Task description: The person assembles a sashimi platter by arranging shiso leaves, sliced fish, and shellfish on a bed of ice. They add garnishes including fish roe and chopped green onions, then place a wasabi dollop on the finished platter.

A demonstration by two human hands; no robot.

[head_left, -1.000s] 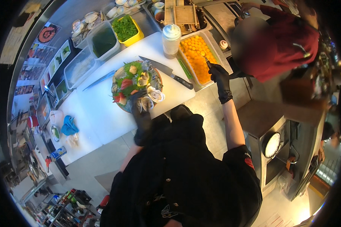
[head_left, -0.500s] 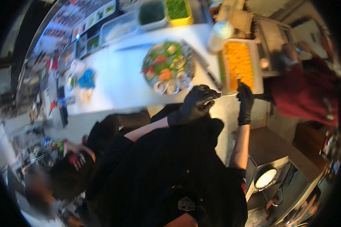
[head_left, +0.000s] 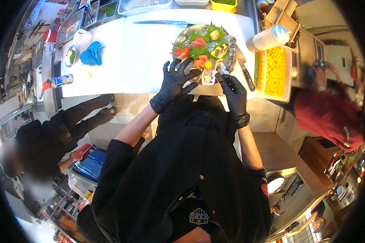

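On the white board, a round platter [head_left: 231,44] holds pink and orange fish pieces [head_left: 199,42], green leaves [head_left: 213,30] and oysters in shells [head_left: 207,76] along its near edge. A small orange ball [head_left: 208,65] sits by the oysters. My left hand [head_left: 169,86], black-gloved, reaches over the platter's near left rim, fingers spread and bent beside the oysters. On the other side my right hand [head_left: 235,95], also gloved, has its fingers pinched at the right oyster; whatever lies between them is hidden. A black-handled knife [head_left: 245,72] lies right of the platter.
A tub of orange balls [head_left: 275,71] stands right, with a squeeze bottle [head_left: 270,38] behind it. Farther back lies a long blade [head_left: 162,23]. Left are a blue cloth [head_left: 92,54] and a torch canister [head_left: 61,81]. One person [head_left: 40,141] stands left, another in maroon [head_left: 328,113] right.
My right hand has moved left from the orange tub to the platter's oysters. The left hand has moved left and opened beside them. An orange ball now shows near the oysters.
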